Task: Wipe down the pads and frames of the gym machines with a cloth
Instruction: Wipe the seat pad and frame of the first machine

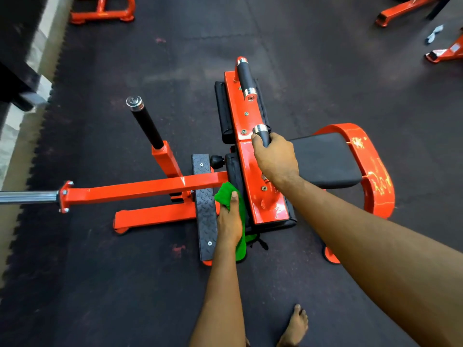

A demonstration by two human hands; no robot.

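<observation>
Cloth [224, 196] — green, soft, bunched — sits in L hand [229, 221], fingers curled round it, up against the spot where the square orange beam [140, 189] meets a black pad edge [234, 169]; a tail hangs past the wrist. R hand [274, 159] wraps a black rubber-grip handle [263, 135] w/ chrome cap on the glossy orange plate [246, 156]. Seat pad [325, 159]: matte black, rounded corners. Footplate [205, 209]: black diamond-tread strip w/ screws. Chrome bar [27, 196] at left. Floor [275, 33] — dark speckled rubber matting, jagged edge by the wall. More orange frames [102, 11] at top.
</observation>
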